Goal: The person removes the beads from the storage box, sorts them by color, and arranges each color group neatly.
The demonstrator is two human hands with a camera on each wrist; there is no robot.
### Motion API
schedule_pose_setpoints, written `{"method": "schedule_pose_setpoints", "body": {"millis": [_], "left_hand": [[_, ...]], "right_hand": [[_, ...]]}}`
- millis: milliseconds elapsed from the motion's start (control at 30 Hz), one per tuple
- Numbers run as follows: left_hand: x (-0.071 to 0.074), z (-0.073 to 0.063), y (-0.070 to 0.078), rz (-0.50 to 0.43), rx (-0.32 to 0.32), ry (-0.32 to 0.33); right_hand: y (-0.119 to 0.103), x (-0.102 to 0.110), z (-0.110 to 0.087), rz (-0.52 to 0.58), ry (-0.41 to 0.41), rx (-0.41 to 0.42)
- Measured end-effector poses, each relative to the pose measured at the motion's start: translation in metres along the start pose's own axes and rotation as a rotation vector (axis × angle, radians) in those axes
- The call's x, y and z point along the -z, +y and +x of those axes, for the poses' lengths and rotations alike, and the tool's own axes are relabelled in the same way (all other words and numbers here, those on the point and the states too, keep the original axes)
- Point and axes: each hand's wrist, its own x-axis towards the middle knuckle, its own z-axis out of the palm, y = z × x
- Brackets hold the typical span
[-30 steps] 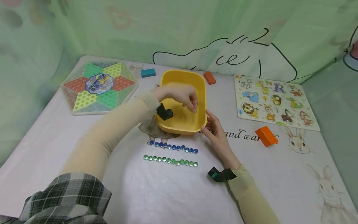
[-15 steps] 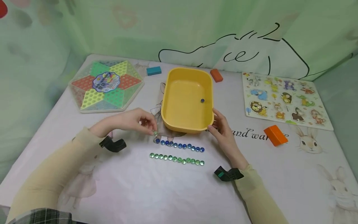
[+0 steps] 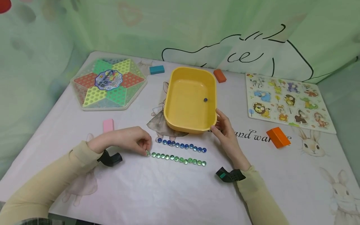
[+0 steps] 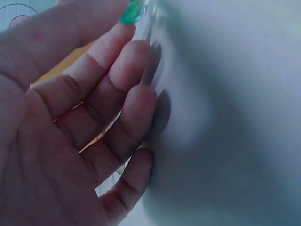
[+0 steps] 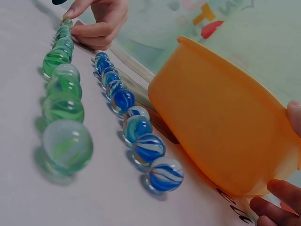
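Note:
At the left end of a row of green glass marbles, my left hand pinches one green marble between thumb and finger. The left wrist view shows that marble at the thumb tip, the other fingers bent beside the tabletop. Behind the green row runs a row of blue marbles. My right hand holds the near right corner of a yellow plastic tub, thumb at the front and fingers along the side. Inside the tub lies a single dark blue marble.
A hexagonal Chinese checkers board lies back left, an animal puzzle board back right. Around the tub are a teal block, a red-orange block, an orange block and a pink block.
My left hand came out of the tub, passed the left end of the blue row holding a green marble, and moved down to the green row's left end. My right hand stays at the tub.

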Motion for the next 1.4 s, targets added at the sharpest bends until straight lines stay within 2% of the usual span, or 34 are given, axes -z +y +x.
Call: {"method": "schedule_pose_setpoints", "body": {"millis": [233, 433, 567, 767, 933, 1033, 1100, 1233, 1400], "left_hand": [[-0.003, 0.004, 0.002, 0.058, 0.021, 0.006], [-0.003, 0.006, 0.002, 0.060, 0.023, -0.002], [0.001, 0.005, 0.000, 0.020, 0.022, -0.014], [0.020, 0.005, 0.001, -0.035, 0.006, -0.018], [0.049, 0.012, 0.016, -0.028, -0.097, -0.017], [0.067, 0.026, 0.028, -0.075, -0.142, -0.017], [0.077, 0.041, 0.037, -0.119, -0.142, -0.007], [0.088, 0.079, 0.055, -0.149, -0.083, 0.032], [0.095, 0.127, 0.074, -0.077, 0.022, 0.108]], "right_hand": [[0.000, 0.001, -0.001, -0.006, 0.004, -0.006], [0.000, 0.002, -0.001, -0.002, 0.006, -0.008], [-0.001, 0.003, -0.001, 0.002, 0.005, -0.008], [-0.001, 0.003, -0.001, 0.006, 0.007, -0.014], [-0.002, 0.002, -0.001, 0.015, -0.001, -0.007], [-0.002, 0.002, -0.001, 0.012, 0.000, -0.001], [-0.002, 0.002, -0.001, 0.013, 0.001, -0.003], [-0.002, 0.002, -0.002, 0.017, -0.004, -0.008], [-0.003, 0.001, -0.001, 0.023, -0.018, -0.019]]}}
